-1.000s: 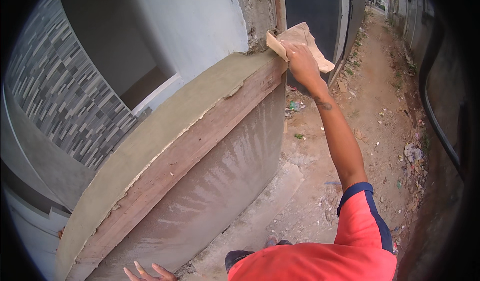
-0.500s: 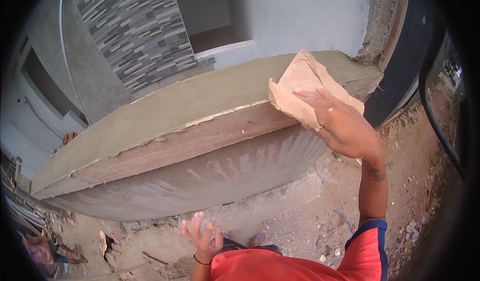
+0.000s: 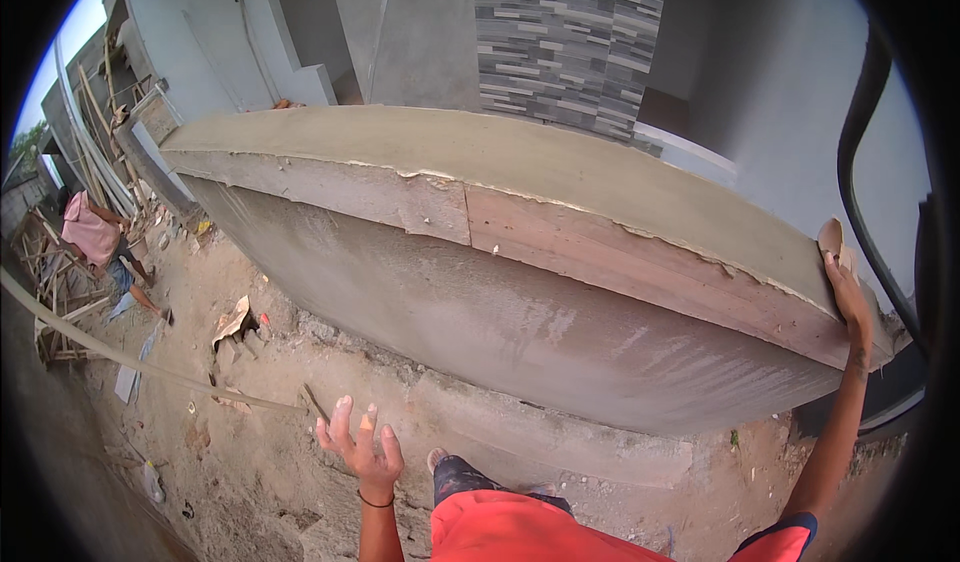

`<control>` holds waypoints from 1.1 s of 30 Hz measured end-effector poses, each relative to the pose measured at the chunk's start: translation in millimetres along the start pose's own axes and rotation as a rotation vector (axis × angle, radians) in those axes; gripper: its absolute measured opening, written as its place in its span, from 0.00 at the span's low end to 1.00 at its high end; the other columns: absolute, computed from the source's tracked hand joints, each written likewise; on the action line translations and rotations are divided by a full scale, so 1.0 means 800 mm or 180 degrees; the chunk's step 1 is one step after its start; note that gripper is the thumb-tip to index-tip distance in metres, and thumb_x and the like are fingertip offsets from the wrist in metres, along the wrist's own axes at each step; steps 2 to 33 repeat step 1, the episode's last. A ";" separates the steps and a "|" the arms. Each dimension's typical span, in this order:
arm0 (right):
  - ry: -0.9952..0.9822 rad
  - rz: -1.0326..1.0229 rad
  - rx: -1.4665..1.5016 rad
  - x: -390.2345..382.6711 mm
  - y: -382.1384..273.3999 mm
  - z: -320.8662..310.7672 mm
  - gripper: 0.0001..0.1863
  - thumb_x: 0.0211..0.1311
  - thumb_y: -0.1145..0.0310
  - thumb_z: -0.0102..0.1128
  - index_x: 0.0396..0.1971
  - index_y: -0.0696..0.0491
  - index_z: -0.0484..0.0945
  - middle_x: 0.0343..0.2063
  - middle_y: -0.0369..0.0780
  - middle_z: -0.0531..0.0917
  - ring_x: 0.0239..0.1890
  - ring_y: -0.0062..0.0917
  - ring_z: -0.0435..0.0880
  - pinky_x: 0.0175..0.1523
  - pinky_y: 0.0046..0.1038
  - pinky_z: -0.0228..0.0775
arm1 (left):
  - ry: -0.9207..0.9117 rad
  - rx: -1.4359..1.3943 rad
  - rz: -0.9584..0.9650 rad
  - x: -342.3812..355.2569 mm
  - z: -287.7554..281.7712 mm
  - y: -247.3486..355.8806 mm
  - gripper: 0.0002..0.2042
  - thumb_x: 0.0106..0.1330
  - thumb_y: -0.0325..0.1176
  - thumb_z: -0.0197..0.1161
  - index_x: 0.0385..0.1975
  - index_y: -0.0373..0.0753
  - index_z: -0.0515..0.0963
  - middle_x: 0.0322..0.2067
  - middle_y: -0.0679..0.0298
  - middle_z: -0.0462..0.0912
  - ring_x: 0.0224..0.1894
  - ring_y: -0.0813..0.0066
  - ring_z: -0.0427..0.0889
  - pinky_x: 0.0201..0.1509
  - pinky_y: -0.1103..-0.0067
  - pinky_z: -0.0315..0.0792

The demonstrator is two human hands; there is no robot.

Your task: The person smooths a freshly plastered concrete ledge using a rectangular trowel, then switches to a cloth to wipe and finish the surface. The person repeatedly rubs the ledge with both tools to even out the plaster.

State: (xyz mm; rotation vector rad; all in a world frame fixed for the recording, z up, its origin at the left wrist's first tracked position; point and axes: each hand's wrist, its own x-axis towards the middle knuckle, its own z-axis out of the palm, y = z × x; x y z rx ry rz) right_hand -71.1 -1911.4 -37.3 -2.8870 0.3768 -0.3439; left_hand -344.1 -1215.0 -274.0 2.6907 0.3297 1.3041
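Observation:
A low wall's top [image 3: 510, 152] is coated with smooth greenish-grey plaster, and wooden boards [image 3: 620, 252] run along its near side. At the wall's far right end, my right hand [image 3: 848, 290] is closed on a piece of brown paper [image 3: 830, 236]. The paper is at the plastered top, partly hidden by my fingers and seen nearly edge-on. I cannot make out how much of it touches the plaster. My left hand [image 3: 366, 452] is raised in front of me over the ground, palm up, fingers spread, with nothing in it.
A person in a pink top [image 3: 92, 230] bends over at the left, near stacked timber. A long pale hose or pole [image 3: 150, 362] crosses the dirt ground [image 3: 270, 462]. Torn brown scraps [image 3: 232, 320] lie there. A dark curved cable [image 3: 848, 152] hangs at right.
The view has swung left, showing more of the wall and the other person. My right hand and the paper now appear farther right, at the wall's end. My left hand stays open.

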 end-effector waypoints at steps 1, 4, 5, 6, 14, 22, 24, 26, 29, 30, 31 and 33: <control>0.0031 0.0109 0.0034 -0.027 -0.020 0.004 0.41 0.76 0.38 0.44 0.69 0.61 0.71 0.65 0.51 0.77 0.69 0.40 0.74 0.75 0.34 0.57 | 0.0224 0.0085 0.0071 0.031 -0.011 -0.033 0.17 0.67 0.35 0.58 0.53 0.37 0.82 0.65 0.48 0.74 0.70 0.52 0.70 0.79 0.51 0.44; 0.0031 0.0109 0.0034 -0.027 -0.020 0.004 0.41 0.76 0.38 0.44 0.69 0.61 0.71 0.65 0.51 0.77 0.69 0.40 0.74 0.75 0.34 0.57 | 0.0224 0.0085 0.0071 0.031 -0.011 -0.033 0.17 0.67 0.35 0.58 0.53 0.37 0.82 0.65 0.48 0.74 0.70 0.52 0.70 0.79 0.51 0.44; 0.0031 0.0109 0.0034 -0.027 -0.020 0.004 0.41 0.76 0.38 0.44 0.69 0.61 0.71 0.65 0.51 0.77 0.69 0.40 0.74 0.75 0.34 0.57 | 0.0224 0.0085 0.0071 0.031 -0.011 -0.033 0.17 0.67 0.35 0.58 0.53 0.37 0.82 0.65 0.48 0.74 0.70 0.52 0.70 0.79 0.51 0.44; 0.0031 0.0109 0.0034 -0.027 -0.020 0.004 0.41 0.76 0.38 0.44 0.69 0.61 0.71 0.65 0.51 0.77 0.69 0.40 0.74 0.75 0.34 0.57 | 0.0224 0.0085 0.0071 0.031 -0.011 -0.033 0.17 0.67 0.35 0.58 0.53 0.37 0.82 0.65 0.48 0.74 0.70 0.52 0.70 0.79 0.51 0.44; 0.0031 0.0109 0.0034 -0.027 -0.020 0.004 0.41 0.76 0.38 0.44 0.69 0.61 0.71 0.65 0.51 0.77 0.69 0.40 0.74 0.75 0.34 0.57 | 0.0224 0.0085 0.0071 0.031 -0.011 -0.033 0.17 0.67 0.35 0.58 0.53 0.37 0.82 0.65 0.48 0.74 0.70 0.52 0.70 0.79 0.51 0.44; 0.0031 0.0109 0.0034 -0.027 -0.020 0.004 0.41 0.76 0.38 0.44 0.69 0.61 0.71 0.65 0.51 0.77 0.69 0.40 0.74 0.75 0.34 0.57 | 0.0224 0.0085 0.0071 0.031 -0.011 -0.033 0.17 0.67 0.35 0.58 0.53 0.37 0.82 0.65 0.48 0.74 0.70 0.52 0.70 0.79 0.51 0.44; 0.0031 0.0109 0.0034 -0.027 -0.020 0.004 0.41 0.76 0.38 0.44 0.69 0.61 0.71 0.65 0.51 0.77 0.69 0.40 0.74 0.75 0.34 0.57 | 0.0224 0.0085 0.0071 0.031 -0.011 -0.033 0.17 0.67 0.35 0.58 0.53 0.37 0.82 0.65 0.48 0.74 0.70 0.52 0.70 0.79 0.51 0.44; 0.0031 0.0109 0.0034 -0.027 -0.020 0.004 0.41 0.76 0.38 0.44 0.69 0.61 0.71 0.65 0.51 0.77 0.69 0.40 0.74 0.75 0.34 0.57 | 0.0224 0.0085 0.0071 0.031 -0.011 -0.033 0.17 0.67 0.35 0.58 0.53 0.37 0.82 0.65 0.48 0.74 0.70 0.52 0.70 0.79 0.51 0.44; 0.0031 0.0109 0.0034 -0.027 -0.020 0.004 0.41 0.76 0.38 0.44 0.69 0.61 0.71 0.65 0.51 0.77 0.69 0.40 0.74 0.75 0.34 0.57 | 0.0224 0.0085 0.0071 0.031 -0.011 -0.033 0.17 0.67 0.35 0.58 0.53 0.37 0.82 0.65 0.48 0.74 0.70 0.52 0.70 0.79 0.51 0.44; 0.0031 0.0109 0.0034 -0.027 -0.020 0.004 0.41 0.76 0.38 0.44 0.69 0.61 0.71 0.65 0.51 0.77 0.69 0.40 0.74 0.75 0.34 0.57 | 0.0224 0.0085 0.0071 0.031 -0.011 -0.033 0.17 0.67 0.35 0.58 0.53 0.37 0.82 0.65 0.48 0.74 0.70 0.52 0.70 0.79 0.51 0.44; 0.0031 0.0109 0.0034 -0.027 -0.020 0.004 0.41 0.76 0.38 0.44 0.69 0.61 0.71 0.65 0.51 0.77 0.69 0.40 0.74 0.75 0.34 0.57 | 0.0224 0.0085 0.0071 0.031 -0.011 -0.033 0.17 0.67 0.35 0.58 0.53 0.37 0.82 0.65 0.48 0.74 0.70 0.52 0.70 0.79 0.51 0.44; 0.0031 0.0109 0.0034 -0.027 -0.020 0.004 0.41 0.76 0.38 0.44 0.69 0.61 0.71 0.65 0.51 0.77 0.69 0.40 0.74 0.75 0.34 0.57 | 0.0224 0.0085 0.0071 0.031 -0.011 -0.033 0.17 0.67 0.35 0.58 0.53 0.37 0.82 0.65 0.48 0.74 0.70 0.52 0.70 0.79 0.51 0.44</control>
